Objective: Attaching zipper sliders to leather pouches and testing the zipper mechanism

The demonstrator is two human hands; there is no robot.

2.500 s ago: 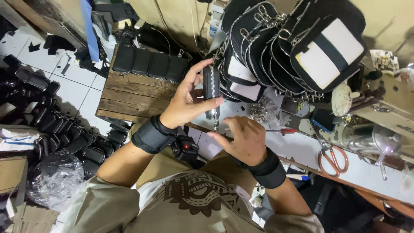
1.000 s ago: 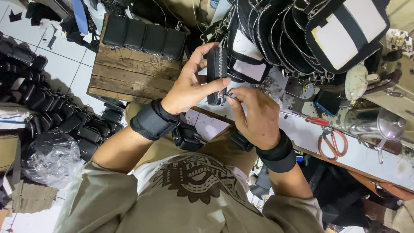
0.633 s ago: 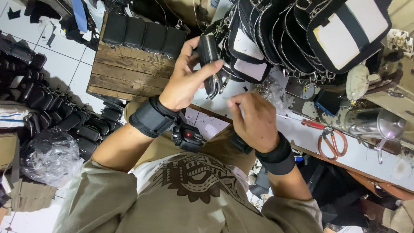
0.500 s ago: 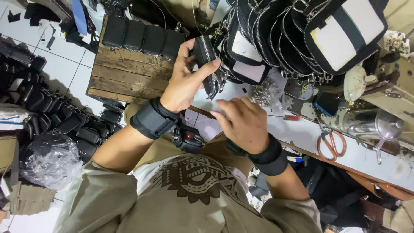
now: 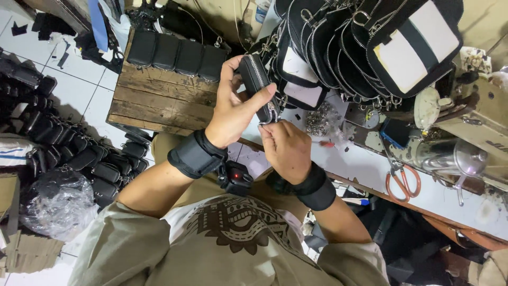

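My left hand (image 5: 233, 108) grips a small black zip pouch (image 5: 253, 79), holding it upright above the worktable. My right hand (image 5: 286, 148) is just under it, with its fingertips pinched at the metal zip end (image 5: 273, 117) at the pouch's lower corner. Both wrists wear black bands, and a small black device (image 5: 236, 178) with a red light hangs at the left wrist. What the right fingers hold is hidden by the hand.
A wooden crate (image 5: 159, 100) bears a row of black pouches (image 5: 174, 53). Black-and-white bags (image 5: 370, 47) are stacked at the top right. Small metal parts (image 5: 320, 119), orange-handled scissors (image 5: 403, 182) and a sewing machine (image 5: 465, 137) are on the worktable. More pouches (image 5: 79, 153) and a plastic bag (image 5: 55, 204) lie on the floor.
My left hand raised the pouch and turned it. My right hand dropped to the table near the metal parts, then came back up to the pouch's zip end.
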